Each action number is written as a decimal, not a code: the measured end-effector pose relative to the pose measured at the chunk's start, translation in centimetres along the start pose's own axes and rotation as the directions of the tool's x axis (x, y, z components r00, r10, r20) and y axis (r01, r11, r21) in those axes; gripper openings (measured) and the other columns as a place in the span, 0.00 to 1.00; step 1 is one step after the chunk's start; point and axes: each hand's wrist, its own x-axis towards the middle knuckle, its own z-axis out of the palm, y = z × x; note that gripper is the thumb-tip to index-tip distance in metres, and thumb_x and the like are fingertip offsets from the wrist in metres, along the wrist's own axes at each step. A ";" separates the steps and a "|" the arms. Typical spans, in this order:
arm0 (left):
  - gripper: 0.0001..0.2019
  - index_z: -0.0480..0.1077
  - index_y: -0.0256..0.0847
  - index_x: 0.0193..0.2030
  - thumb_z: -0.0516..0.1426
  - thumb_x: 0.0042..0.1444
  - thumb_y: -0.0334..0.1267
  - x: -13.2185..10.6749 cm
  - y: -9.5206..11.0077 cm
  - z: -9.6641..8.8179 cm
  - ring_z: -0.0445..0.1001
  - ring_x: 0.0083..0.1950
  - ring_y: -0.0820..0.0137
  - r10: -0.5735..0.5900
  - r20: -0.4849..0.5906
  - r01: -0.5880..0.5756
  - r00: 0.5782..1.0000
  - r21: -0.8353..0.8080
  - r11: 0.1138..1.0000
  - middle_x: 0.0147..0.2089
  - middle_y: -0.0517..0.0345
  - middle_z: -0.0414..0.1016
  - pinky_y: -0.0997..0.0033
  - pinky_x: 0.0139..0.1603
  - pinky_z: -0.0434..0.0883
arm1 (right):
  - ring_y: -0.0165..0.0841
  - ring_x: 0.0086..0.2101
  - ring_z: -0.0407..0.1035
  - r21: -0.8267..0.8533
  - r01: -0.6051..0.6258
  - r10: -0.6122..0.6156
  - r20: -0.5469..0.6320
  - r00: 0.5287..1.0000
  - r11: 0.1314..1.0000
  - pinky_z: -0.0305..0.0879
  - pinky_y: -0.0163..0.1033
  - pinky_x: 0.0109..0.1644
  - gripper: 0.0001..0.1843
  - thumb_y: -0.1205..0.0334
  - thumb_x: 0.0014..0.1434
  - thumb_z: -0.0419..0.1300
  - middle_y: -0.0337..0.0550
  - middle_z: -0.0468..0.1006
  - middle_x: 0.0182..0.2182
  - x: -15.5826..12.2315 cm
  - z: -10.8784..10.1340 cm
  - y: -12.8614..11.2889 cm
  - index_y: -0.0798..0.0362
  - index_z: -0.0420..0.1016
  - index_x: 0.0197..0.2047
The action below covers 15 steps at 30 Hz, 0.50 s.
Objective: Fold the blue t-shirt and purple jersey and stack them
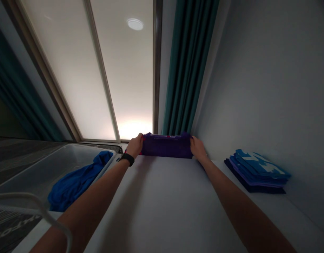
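Both my arms reach to the far end of a white table [162,203]. Stretched between my hands is a dark purple piece of cloth [167,147], probably a garment, with a printed strip along its upper fold. My left hand [135,144], with a black watch on its wrist, is closed on the cloth's left end, where some pink-red shows. At the other end my right hand [199,149] pinches the right corner. The cloth's lower edge is at the table's far edge; whether it rests there I cannot tell.
To the right, against the wall, lies a stack of folded blue and purple cloths [259,172]. A translucent plastic bin [59,158] at the left holds a crumpled blue cloth [80,182]. A white cable [40,207] loops across the lower left. Teal curtains [190,70] hang beyond the table.
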 end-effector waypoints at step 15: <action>0.17 0.66 0.40 0.56 0.43 0.68 0.36 -9.9 -2.5 3.6 0.78 0.44 0.56 0.128 0.241 -0.158 0.962 0.108 0.982 0.46 0.42 0.78 0.59 0.43 0.73 | 0.39 0.47 0.74 -0.303 0.115 -0.017 0.308 0.951 0.946 0.66 0.42 0.51 0.21 0.66 0.66 0.47 0.52 0.76 0.53 -11.8 3.0 3.2 0.54 0.71 0.58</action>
